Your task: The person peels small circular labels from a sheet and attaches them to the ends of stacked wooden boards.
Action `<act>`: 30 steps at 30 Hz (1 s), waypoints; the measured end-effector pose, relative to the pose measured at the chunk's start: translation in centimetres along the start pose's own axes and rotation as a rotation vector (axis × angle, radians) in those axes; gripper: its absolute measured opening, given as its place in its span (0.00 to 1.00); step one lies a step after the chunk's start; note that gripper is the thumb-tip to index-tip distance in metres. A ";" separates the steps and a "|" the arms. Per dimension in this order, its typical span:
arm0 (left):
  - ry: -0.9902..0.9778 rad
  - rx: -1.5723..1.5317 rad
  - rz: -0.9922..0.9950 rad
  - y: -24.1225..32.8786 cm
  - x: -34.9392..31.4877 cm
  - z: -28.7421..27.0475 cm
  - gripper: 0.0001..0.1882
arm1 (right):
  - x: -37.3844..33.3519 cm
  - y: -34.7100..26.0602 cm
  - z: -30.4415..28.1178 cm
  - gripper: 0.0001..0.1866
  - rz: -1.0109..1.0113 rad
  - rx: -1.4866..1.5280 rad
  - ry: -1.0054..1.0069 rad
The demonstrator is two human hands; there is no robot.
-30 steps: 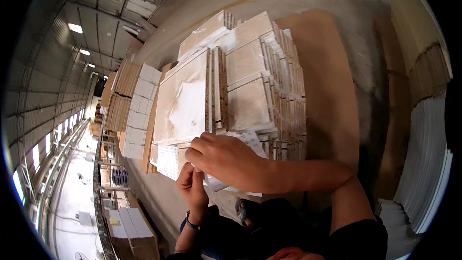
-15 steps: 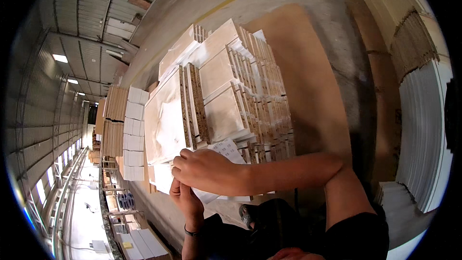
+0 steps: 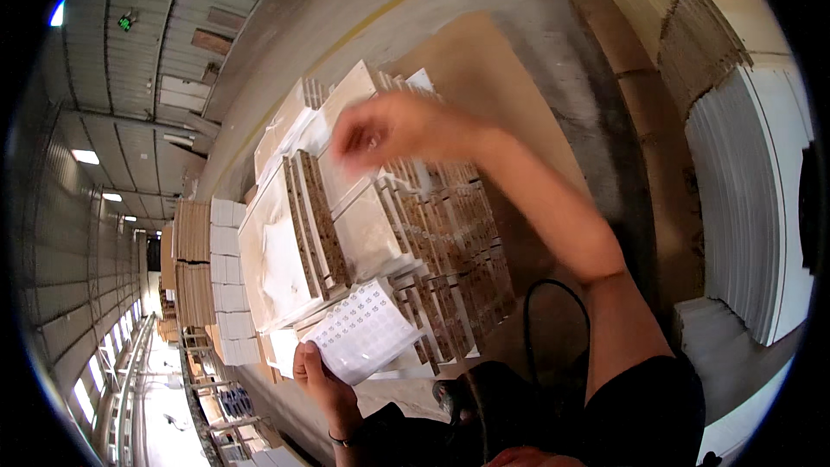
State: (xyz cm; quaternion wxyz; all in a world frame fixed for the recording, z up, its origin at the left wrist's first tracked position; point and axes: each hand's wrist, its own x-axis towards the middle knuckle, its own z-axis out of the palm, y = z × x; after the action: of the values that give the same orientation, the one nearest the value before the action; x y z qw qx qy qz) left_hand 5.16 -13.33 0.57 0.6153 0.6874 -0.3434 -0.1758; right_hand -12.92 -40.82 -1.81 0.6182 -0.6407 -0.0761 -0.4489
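My left hand (image 3: 325, 387) pinches the near left corner of a white sheet of small printed round labels (image 3: 367, 330). The sheet slants over the near end of stacked white boards (image 3: 359, 225), whose cut edges show brown chipboard. Over the far middle of these stacks hovers my right hand (image 3: 389, 131), its fingers curled and smeared by motion. Whether a label sits on its fingertips cannot be made out. Just left of it, a pair of narrow boards (image 3: 313, 220) stands up above a wide pale panel (image 3: 270, 255) with a white patch.
Brown sheet material (image 3: 484, 60) lies on the floor beyond and right of the stacks. White panels (image 3: 739, 207) stand in a row at the right. On the left are piles of brown and white boards (image 3: 229, 281). A black cable (image 3: 529, 320) loops near my right arm.
My right hand has left my left hand and swung up and away over the boards. The label sheet, partly covered before, now shows openly in my left hand. The view has shifted slightly.
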 end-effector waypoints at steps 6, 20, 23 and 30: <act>-0.013 -0.010 -0.002 -0.2 -0.3 0.6 0.12 | -8.4 13.8 -11.8 0.05 0.414 -0.228 0.345; 0.101 0.120 -0.009 0.1 -0.2 2.2 0.12 | -15.5 24.6 -11.3 0.06 0.585 -0.907 0.058; 0.160 0.172 0.055 -0.4 -0.1 2.1 0.12 | -15.3 24.4 -11.3 0.06 0.610 -0.925 0.014; 0.169 0.139 -0.012 -0.5 0.2 1.5 0.13 | -15.1 25.0 -10.5 0.05 0.594 -0.903 0.259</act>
State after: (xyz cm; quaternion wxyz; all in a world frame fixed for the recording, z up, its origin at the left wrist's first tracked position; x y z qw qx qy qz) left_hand 4.42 -14.61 -0.15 0.5918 0.7428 -0.2977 -0.0966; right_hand -10.50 -48.57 -31.81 0.3867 -0.7753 0.3846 -0.3184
